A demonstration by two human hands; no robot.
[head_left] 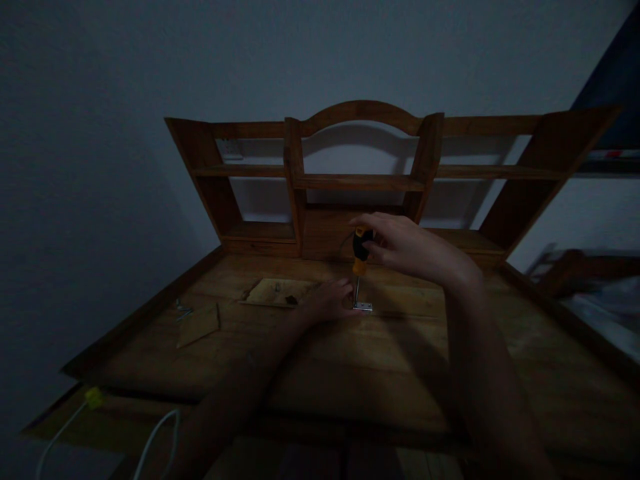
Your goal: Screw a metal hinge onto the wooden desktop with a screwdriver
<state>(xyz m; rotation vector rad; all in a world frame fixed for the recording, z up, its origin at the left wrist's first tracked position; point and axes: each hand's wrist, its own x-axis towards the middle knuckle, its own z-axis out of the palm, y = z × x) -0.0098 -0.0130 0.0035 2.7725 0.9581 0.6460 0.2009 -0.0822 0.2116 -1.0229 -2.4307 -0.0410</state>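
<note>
My right hand (387,241) grips the black-and-orange handle of a screwdriver (359,253) from above. The tool stands nearly upright, its shaft pointing down at a small silver hinge (364,307) with holes in it. That hinge lies flat on the wooden desktop (350,360). My left hand (331,300) is low on the wood, its bent fingers closed on the hinge's left end beside the screwdriver's tip. Whether a screw sits under the tip is too small to make out.
Behind my hands, a wooden shelf unit (357,181) stands against the wall. Left of my left hand lie a torn brown packet (280,292), another brown piece (199,325) and small metal parts (184,311). A white cable (159,427) hangs at the front left, near a yellow object (93,398).
</note>
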